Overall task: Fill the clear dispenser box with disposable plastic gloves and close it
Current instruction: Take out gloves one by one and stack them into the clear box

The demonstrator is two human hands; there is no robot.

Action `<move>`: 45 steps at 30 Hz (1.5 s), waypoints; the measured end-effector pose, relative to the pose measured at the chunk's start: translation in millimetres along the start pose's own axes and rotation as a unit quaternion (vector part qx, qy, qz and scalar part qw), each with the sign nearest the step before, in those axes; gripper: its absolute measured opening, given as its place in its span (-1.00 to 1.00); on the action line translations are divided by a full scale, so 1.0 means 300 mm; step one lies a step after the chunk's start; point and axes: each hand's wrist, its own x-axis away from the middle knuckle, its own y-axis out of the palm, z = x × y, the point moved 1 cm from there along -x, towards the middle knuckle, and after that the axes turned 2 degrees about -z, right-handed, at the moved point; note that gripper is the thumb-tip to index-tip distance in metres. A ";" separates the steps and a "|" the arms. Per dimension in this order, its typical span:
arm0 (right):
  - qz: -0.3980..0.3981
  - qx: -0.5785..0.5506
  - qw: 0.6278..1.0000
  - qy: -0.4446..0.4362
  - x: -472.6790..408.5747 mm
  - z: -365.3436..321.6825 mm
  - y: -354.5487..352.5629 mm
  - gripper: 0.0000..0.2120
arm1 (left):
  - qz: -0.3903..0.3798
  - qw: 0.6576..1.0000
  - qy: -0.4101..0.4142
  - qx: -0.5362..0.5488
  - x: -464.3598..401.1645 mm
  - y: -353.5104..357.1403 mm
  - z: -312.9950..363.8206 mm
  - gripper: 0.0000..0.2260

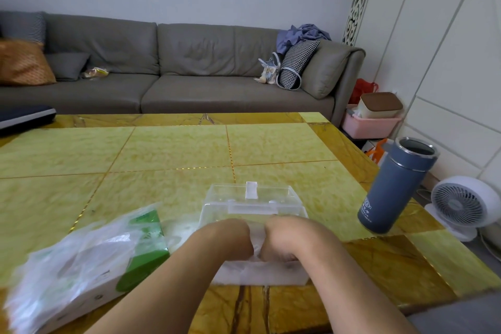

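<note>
Both hands, left hand [233, 236] and right hand [282, 236], press into the clear dispenser box [254, 225] among gloves [257, 238]; fingers hidden, so grasp cannot be told. Lid [252, 192] apparently open beyond them.

Bench [173, 149]: yellow-green mottled tiles, gold seams, amber veined border. Dispenser box [253, 205]: clear; gloves [257, 241] inside, milky translucent. Glove packet [81, 266]: white and green under clear film. Flask [393, 187]: slate blue, steel rim. Sofa [168, 68]: grey-brown; cushions orange [23, 62], and black-white houndstooth [296, 64]. Fan [461, 205]: white.
</note>
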 end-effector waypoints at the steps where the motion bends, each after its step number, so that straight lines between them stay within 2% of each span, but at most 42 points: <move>1: 0.013 -0.003 1.000 0.005 -0.003 0.007 0.001 -0.91 | -0.003 1.000 0.005 -0.003 0.008 -0.004 -0.001 -0.74; 3: 0.043 -0.011 0.999 0.017 -0.002 0.016 0.002 -0.92 | -0.005 1.000 0.012 -0.001 0.025 -0.016 -0.002 -0.73; 6: 0.057 -0.007 0.998 0.036 -0.014 0.017 0.011 -0.82 | -0.014 1.000 0.014 0.005 0.060 -0.037 0.005 -0.74; 12: 0.097 0.026 0.994 0.042 -0.009 0.005 0.010 -0.90 | 0.024 0.997 0.056 0.054 0.182 -0.066 -0.004 -0.73; 15: 0.215 -0.013 0.976 0.028 0.023 0.006 0.008 -0.94 | 0.125 0.979 0.101 0.123 0.278 -0.071 -0.049 -0.57; 17: 0.281 -0.049 0.958 0.033 0.059 -0.005 0.000 -0.83 | 0.236 0.949 0.122 0.169 0.348 -0.080 -0.108 -0.52; 20: 0.355 -0.088 0.931 0.017 0.109 -0.049 -0.020 -0.74 | 0.391 0.888 0.075 0.228 0.432 -0.096 -0.286 -0.73; 21: 0.374 -0.099 0.922 0.010 0.123 -0.064 -0.024 -0.73 | 0.393 0.891 0.053 0.221 0.453 -0.097 -0.356 -0.82; 22: 0.390 -0.109 0.914 -0.001 0.136 -0.078 -0.024 -0.73 | 0.351 0.915 0.014 0.197 0.468 -0.094 -0.425 -0.84; 24: 0.408 -0.125 0.904 -0.025 0.143 -0.103 -0.021 -0.74 | 0.198 0.968 -0.093 0.124 0.482 -0.066 -0.542 -0.60; 25: 0.409 -0.129 0.902 -0.036 0.140 -0.117 -0.014 -0.75 | 0.135 0.977 -0.141 0.081 0.491 -0.045 -0.581 -0.50; 27: 0.411 -0.131 0.901 -0.052 0.131 -0.138 -0.006 -0.75 | 0.082 0.980 -0.183 0.018 0.487 -0.010 -0.616 -0.45; 31: 0.416 -0.143 0.895 -0.076 0.107 -0.161 -0.001 -0.73 | 0.104 0.981 -0.156 0.058 0.470 0.010 -0.646 -0.60; 35: 0.422 -0.146 0.891 -0.088 0.103 -0.166 0.003 -0.72 | 0.182 0.968 -0.133 0.111 0.463 0.004 -0.665 -0.97; 36: 0.421 -0.146 0.891 -0.088 0.103 -0.166 0.006 -0.71 | 0.201 0.962 -0.139 0.119 0.459 0.002 -0.670 -0.93; 38: 0.427 -0.146 0.888 -0.087 0.098 -0.162 0.007 -0.71 | 0.262 0.942 -0.131 0.165 0.456 -0.014 -0.677 -0.84; 40: 0.438 -0.163 0.880 -0.083 0.097 -0.154 0.005 -0.71 | 0.338 0.899 -0.086 0.264 0.471 -0.041 -0.662 -0.83; 42: 0.455 -0.196 0.864 -0.092 0.098 -0.149 0.002 -0.71 | 0.381 0.828 -0.026 0.411 0.497 -0.070 -0.632 -0.84; 45: 0.485 -0.245 0.828 -0.140 0.091 -0.147 0.008 -0.71 | 0.345 0.677 0.063 0.647 0.535 -0.100 -0.589 -0.81</move>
